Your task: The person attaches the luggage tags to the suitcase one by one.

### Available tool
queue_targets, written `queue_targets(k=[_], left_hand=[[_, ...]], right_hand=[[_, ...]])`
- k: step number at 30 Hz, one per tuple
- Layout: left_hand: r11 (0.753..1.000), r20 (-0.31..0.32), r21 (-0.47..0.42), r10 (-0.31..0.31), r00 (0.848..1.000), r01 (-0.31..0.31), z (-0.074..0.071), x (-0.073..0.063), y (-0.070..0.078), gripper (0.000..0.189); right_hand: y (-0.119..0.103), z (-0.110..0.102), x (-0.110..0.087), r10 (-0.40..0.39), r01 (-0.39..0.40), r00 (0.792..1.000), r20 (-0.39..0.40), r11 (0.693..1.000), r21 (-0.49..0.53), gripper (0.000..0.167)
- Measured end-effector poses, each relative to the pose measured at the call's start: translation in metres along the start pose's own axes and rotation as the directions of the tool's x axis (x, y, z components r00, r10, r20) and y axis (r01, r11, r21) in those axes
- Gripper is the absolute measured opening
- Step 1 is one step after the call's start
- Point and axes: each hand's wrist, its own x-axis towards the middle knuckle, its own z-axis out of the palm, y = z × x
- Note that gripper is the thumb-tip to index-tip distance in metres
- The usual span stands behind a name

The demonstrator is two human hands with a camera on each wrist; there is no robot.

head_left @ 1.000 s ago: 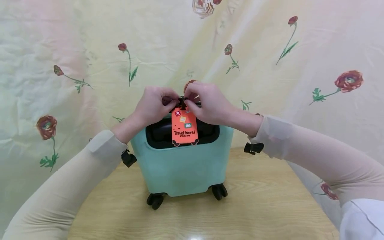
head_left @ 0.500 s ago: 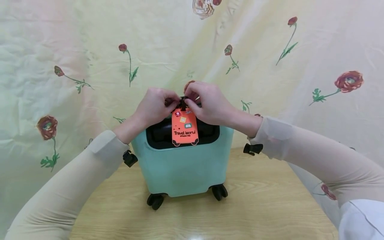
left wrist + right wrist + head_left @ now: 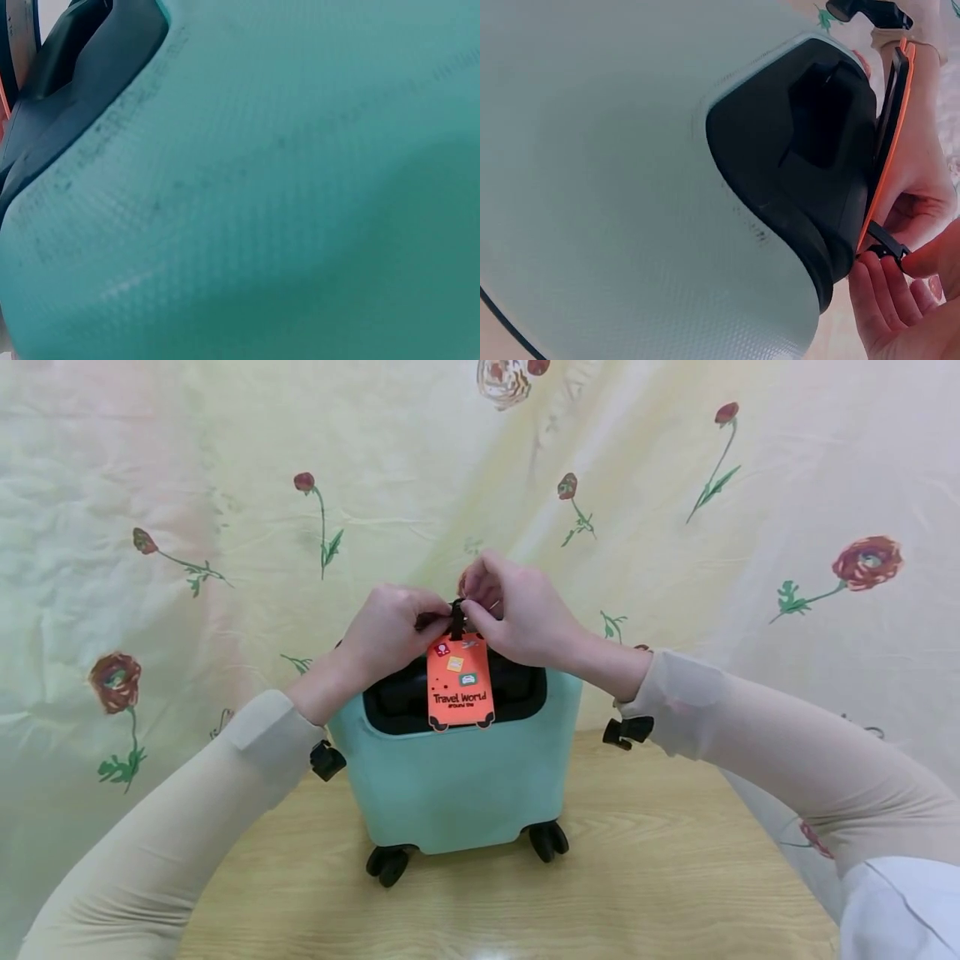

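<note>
An orange luggage tag (image 3: 460, 683) printed "Travel World" hangs in front of the black handle recess (image 3: 397, 697) of a mint-green suitcase (image 3: 461, 785). Its black strap (image 3: 457, 621) runs up between both hands. From the left, my left hand (image 3: 386, 631) pinches the strap between thumb and index finger. My right hand (image 3: 528, 614) pinches the strap's upper end from the other side, its other fingers curled. In the right wrist view the strap (image 3: 887, 240) passes between the right hand's fingertips (image 3: 870, 270), and the tag is seen edge-on. Only suitcase shell and recess fill most of the left wrist view.
The suitcase stands upright on black wheels (image 3: 388, 865) on a wooden table (image 3: 637, 860). A flower-printed cloth (image 3: 660, 568) hangs close behind it. Black buckles (image 3: 628, 732) dangle from both wrists.
My right hand has risen slightly, its index finger lifting higher. More of the strap now shows upright, and the tag hangs a little lower in the head view. The suitcase stays in place.
</note>
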Motion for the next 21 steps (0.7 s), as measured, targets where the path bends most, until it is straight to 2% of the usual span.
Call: queue_targets(k=[6, 13, 16, 21], left_hand=[[1.000, -0.003, 0.014, 0.019, 1.000, -0.019, 0.0005, 0.0002, 0.0020, 0.011], [1.000, -0.003, 0.018, 0.008, 1.000, -0.008, 0.0005, -0.0011, 0.0017, 0.013], [0.999, -0.019, 0.017, 0.029, 0.999, -0.029, 0.0014, -0.0002, 0.0014, 0.011], [0.999, -0.037, -0.005, 0.045, 0.998, -0.045, 0.0034, -0.0012, 0.0007, 0.010]], right_hand=[[0.0017, -0.0008, -0.0002, -0.027, 0.027, 1.000, 0.001, 1.000, 0.000, 0.007], [0.0019, 0.0018, -0.0012, -0.050, 0.050, 0.999, 0.003, 0.999, 0.007, 0.007], [0.0027, 0.0014, -0.0007, -0.018, 0.017, 1.000, 0.012, 0.999, 0.045, 0.007], [0.0052, 0.0017, 0.0009, 0.075, -0.083, 0.995, 0.060, 0.983, 0.161, 0.005]])
